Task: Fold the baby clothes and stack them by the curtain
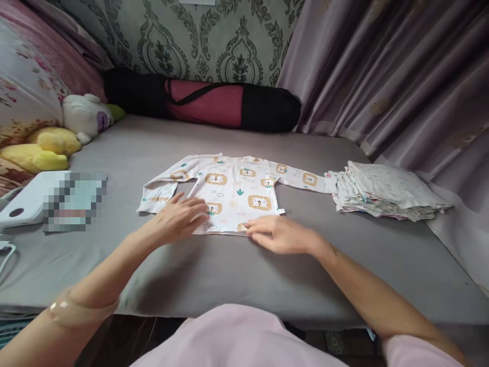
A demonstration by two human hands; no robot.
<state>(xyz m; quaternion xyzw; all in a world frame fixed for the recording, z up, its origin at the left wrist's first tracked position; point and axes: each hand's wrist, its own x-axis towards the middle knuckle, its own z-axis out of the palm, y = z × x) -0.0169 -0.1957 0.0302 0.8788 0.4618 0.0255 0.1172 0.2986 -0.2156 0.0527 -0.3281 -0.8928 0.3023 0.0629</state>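
A small white long-sleeved shirt printed with tan lion faces lies spread flat on the grey sheet. Its left sleeve bends down toward me, and its right sleeve stretches out to a stack of folded clothes. My left hand rests over the shirt's lower left side, fingers stretched and spread apart. At the lower hem on the right is my right hand, slightly blurred, its fingers extended over the fabric edge. Neither hand visibly grips the cloth.
Along the wall lies a long black and maroon bag. Plush toys, one white and one yellow, sit at the left. Nearer are a white device, a blurred-out flat item and a white cable. Curtains hang at the right.
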